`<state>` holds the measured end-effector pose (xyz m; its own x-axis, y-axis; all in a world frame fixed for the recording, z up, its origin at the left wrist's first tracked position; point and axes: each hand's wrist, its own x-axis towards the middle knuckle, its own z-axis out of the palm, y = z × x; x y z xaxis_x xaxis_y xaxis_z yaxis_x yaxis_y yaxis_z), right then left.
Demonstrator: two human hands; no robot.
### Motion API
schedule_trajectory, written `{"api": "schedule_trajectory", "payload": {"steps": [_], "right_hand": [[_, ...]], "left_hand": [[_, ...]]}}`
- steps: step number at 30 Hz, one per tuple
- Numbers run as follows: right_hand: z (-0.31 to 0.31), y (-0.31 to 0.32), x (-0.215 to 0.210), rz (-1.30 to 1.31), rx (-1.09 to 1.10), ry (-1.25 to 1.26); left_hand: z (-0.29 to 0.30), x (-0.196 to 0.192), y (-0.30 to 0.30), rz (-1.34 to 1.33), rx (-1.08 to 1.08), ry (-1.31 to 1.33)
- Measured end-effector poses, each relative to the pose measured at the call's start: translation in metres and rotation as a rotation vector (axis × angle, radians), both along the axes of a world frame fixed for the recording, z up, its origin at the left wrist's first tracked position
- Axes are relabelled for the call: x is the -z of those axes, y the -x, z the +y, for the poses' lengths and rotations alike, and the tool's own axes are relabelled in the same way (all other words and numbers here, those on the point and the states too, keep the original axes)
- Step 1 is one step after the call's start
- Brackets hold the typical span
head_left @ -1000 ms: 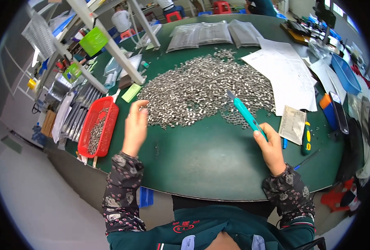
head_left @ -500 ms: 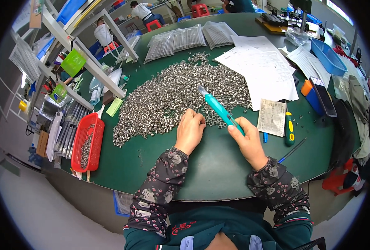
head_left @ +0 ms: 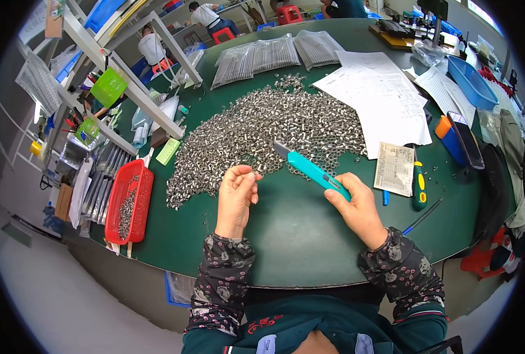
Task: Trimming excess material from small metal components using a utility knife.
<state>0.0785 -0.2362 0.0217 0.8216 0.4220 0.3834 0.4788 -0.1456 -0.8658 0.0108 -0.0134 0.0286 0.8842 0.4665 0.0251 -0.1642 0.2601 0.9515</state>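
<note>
A teal utility knife (head_left: 317, 173) is gripped in my right hand (head_left: 360, 206), its blade pointing up and left over the near edge of a wide heap of small metal rings (head_left: 262, 121). To its left, just in front of the heap, my left hand (head_left: 237, 197) is raised with thumb and fingers pinched together. A small ring shows at those fingertips and seems to be held there. Some rings near the knife lie in a flat single layer on the green table (head_left: 298, 236).
On the left stands a red basket (head_left: 134, 203) with some rings inside. White papers (head_left: 386, 100), a printed card (head_left: 394, 168), a yellow-green handled tool (head_left: 419, 186), a pen (head_left: 422, 217) and a phone (head_left: 466, 138) lie right. Packed plastic bags (head_left: 274, 56) sit behind the heap.
My left hand has moved left and turned up from the heap's edge, fingers now pinched. The knife in my right hand has tilted lower, its blade shifting down and left.
</note>
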Motion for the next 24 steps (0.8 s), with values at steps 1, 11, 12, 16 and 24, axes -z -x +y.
{"api": "schedule_trajectory", "payload": {"steps": [1, 11, 12, 16, 24], "right_hand": [[0.001, 0.002, -0.002, -0.032, -0.011, 0.059], [0.005, 0.004, -0.004, -0.061, -0.117, 0.285], [0.005, 0.005, -0.003, -0.066, -0.118, 0.283], [0.005, 0.006, 0.002, -0.015, -0.179, 0.260], [0.004, 0.006, 0.006, -0.009, -0.203, 0.271]], "left_hand": [[0.009, 0.006, 0.004, -0.018, -0.009, 0.064], [0.013, 0.014, 0.008, 0.019, 0.130, 0.170], [0.011, 0.014, 0.009, 0.026, 0.135, 0.191], [0.009, 0.018, 0.009, 0.024, 0.143, 0.218], [0.010, 0.023, 0.008, 0.046, 0.166, 0.270]]}}
